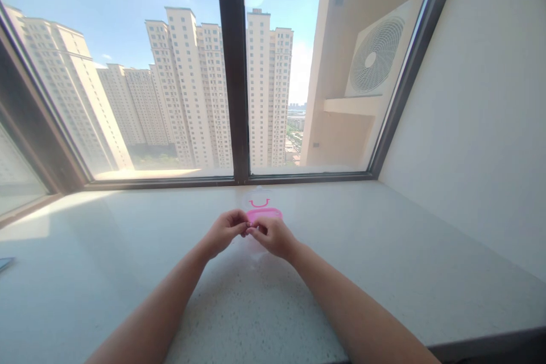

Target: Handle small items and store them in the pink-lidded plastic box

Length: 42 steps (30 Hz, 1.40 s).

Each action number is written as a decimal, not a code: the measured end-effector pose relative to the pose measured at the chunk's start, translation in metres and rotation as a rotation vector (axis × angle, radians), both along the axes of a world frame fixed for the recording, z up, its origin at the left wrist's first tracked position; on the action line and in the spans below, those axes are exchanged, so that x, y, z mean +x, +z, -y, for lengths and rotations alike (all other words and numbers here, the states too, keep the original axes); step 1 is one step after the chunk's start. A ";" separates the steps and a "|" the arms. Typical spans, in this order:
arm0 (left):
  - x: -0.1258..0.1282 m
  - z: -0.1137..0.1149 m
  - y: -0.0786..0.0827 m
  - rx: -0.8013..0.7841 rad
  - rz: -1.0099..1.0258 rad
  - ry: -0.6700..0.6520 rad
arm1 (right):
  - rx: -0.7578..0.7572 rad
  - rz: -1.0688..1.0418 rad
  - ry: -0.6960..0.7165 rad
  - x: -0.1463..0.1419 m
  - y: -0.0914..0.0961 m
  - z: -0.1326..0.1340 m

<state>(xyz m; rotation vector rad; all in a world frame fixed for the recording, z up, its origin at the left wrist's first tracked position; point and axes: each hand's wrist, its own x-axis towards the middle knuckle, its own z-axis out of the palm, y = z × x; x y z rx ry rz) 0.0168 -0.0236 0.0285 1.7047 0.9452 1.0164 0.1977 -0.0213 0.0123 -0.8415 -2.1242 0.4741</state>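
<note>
My left hand (225, 231) and my right hand (276, 236) meet above the pale sill, fingertips pinched together. Something tiny may be between the fingertips, too small to make out. Just behind the hands lies a container with a pink rim (265, 213), partly covered by my right hand. A curved pink handle (260, 204) shows beyond that rim, on what looks like a clear plastic part. Below the hands, a faint see-through shape rests on the sill; its outline is hard to tell.
The wide speckled sill (256, 318) runs up to a dark-framed window (241, 68). A white wall (478, 125) bounds the right side. At the far left edge lies a flat bluish object (5, 263), cut off by the view.
</note>
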 end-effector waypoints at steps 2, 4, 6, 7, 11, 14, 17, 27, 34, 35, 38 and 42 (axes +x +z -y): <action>0.001 0.000 -0.002 -0.012 0.009 -0.011 | 0.016 -0.002 -0.030 0.000 -0.001 -0.002; 0.001 0.000 -0.003 -0.022 0.017 -0.017 | 0.019 -0.002 -0.061 0.001 -0.002 -0.003; 0.001 0.000 -0.004 -0.031 0.026 -0.025 | 0.001 0.004 -0.068 0.002 -0.001 -0.003; 0.001 0.000 -0.004 -0.034 0.029 -0.030 | -0.007 0.014 -0.059 0.003 0.000 -0.003; 0.001 0.002 -0.001 -0.030 0.047 -0.040 | 0.012 0.086 -0.009 0.004 0.006 0.000; 0.002 0.004 0.001 -0.032 0.057 -0.054 | 0.027 0.110 -0.001 0.005 0.008 0.002; 0.002 0.004 0.000 -0.032 0.047 -0.075 | -0.038 0.120 0.047 0.005 0.007 0.004; 0.000 0.001 -0.008 -0.074 0.015 -0.116 | -0.431 0.072 0.210 0.006 -0.002 0.000; -0.003 0.001 -0.006 -0.121 -0.003 -0.134 | -0.551 0.046 0.232 0.004 -0.003 -0.002; -0.004 0.001 -0.006 -0.126 -0.015 -0.134 | -0.586 0.060 0.233 0.004 -0.003 -0.002; -0.006 0.001 -0.007 -0.141 -0.066 -0.146 | -0.701 0.134 0.274 0.007 -0.004 -0.003; -0.009 0.000 -0.010 -0.202 -0.133 -0.198 | -0.840 0.238 0.399 0.014 -0.003 -0.007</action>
